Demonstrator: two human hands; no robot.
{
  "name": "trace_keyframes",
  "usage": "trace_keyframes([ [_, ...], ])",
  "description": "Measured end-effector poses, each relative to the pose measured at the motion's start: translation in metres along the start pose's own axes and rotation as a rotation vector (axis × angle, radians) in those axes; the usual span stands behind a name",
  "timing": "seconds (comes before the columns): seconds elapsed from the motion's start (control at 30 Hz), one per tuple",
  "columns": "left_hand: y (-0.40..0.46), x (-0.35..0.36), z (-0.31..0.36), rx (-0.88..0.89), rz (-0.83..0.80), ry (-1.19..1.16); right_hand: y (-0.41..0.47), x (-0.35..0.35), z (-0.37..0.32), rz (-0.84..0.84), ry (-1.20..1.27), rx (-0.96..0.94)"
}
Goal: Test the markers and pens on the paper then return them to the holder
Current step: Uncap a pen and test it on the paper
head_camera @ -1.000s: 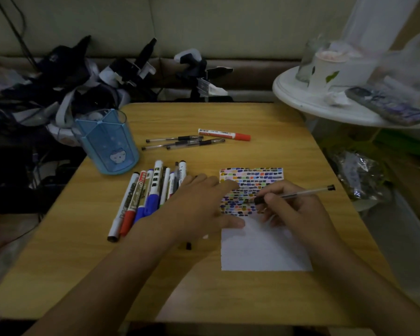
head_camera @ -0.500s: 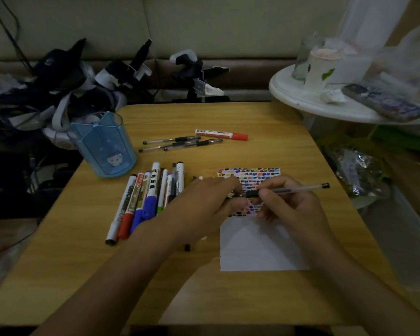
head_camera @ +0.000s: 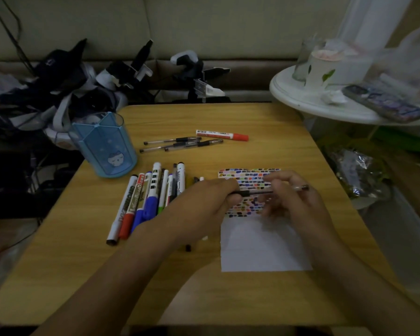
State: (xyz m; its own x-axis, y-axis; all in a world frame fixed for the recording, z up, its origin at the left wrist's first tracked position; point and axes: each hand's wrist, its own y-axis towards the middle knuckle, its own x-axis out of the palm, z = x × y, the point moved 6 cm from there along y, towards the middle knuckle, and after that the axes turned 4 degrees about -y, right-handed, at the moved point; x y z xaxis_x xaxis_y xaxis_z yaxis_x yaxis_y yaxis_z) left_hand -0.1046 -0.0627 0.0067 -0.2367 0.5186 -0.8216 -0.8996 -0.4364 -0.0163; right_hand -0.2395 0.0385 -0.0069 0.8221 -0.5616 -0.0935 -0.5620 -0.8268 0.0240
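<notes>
Both hands held one thin black pen (head_camera: 264, 192) level above the paper (head_camera: 262, 246), over its rows of coloured test marks. The pen looked light, stiff and smooth, likely to roll on the bench (head_camera: 228, 117); its dark rubber grip seemed the surest hold. The left hand (head_camera: 204, 204) pinched that dark end with curled fingers (head_camera: 230, 190). The right hand (head_camera: 298, 204), blurred, gripped the clear barrel, with its upper fingers loosely spread. Untested markers (head_camera: 150, 197) lay in a row beside the left wrist; the blue holder (head_camera: 104, 146) stood well apart, behind them
</notes>
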Motion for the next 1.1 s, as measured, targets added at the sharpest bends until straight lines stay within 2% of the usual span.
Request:
trace_keyframes([
  [0.1, -0.001, -0.004, -0.003, -0.020, 0.028, -0.013, 0.004, -0.010, -0.001, 0.053, -0.032, -0.030],
  [0.4, 0.001, -0.005, -0.001, 0.030, 0.072, 0.046, -0.001, 0.000, -0.001, -0.037, -0.333, -0.225],
  [0.77, 0.000, -0.005, 0.003, -0.016, 0.029, 0.085, -0.003, 0.002, -0.004, -0.038, -0.456, -0.302],
  [0.87, -0.002, -0.009, 0.004, 0.024, 0.063, 0.069, -0.003, 0.004, -0.004, -0.058, -0.487, -0.316],
  [1.1, -0.006, -0.032, -0.012, 0.069, 0.245, 0.222, 0.000, 0.001, -0.003, -0.044, -0.424, -0.269],
])
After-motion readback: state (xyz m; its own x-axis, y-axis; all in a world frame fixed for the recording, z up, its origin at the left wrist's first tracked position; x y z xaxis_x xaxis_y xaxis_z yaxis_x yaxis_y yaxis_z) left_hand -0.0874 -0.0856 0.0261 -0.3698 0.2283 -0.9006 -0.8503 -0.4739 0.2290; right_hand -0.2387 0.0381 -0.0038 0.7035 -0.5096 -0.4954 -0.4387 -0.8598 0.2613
